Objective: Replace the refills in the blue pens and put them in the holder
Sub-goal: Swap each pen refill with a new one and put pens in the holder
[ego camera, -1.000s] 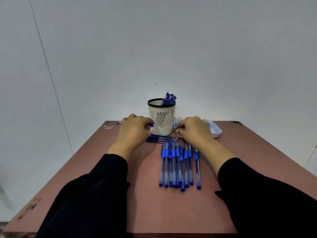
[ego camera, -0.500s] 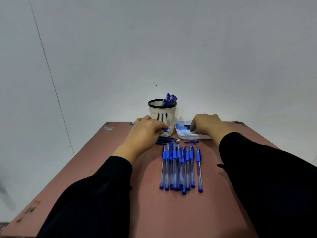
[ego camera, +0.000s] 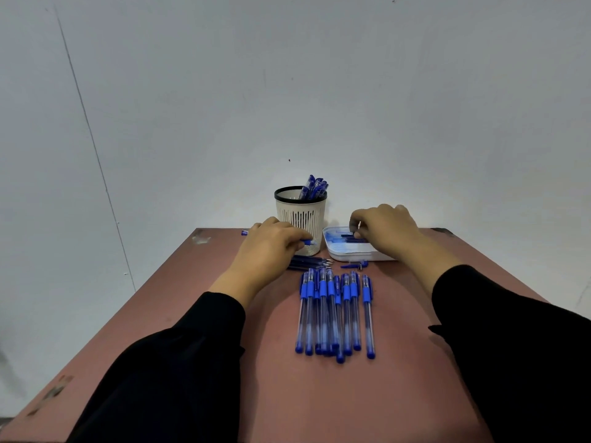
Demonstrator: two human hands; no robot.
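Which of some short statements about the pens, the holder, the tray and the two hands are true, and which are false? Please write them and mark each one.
1. The holder already has blue pens standing in it. True.
2. The row of blue pens lies inside the white tray. False: the row lies on the table, nearer the person than the tray.
3. The left hand holds a blue pen beside the holder. True.
4. The right hand rests on the row of pens. False: it reaches over the tray.
5. The holder lies on its side. False: it stands upright.
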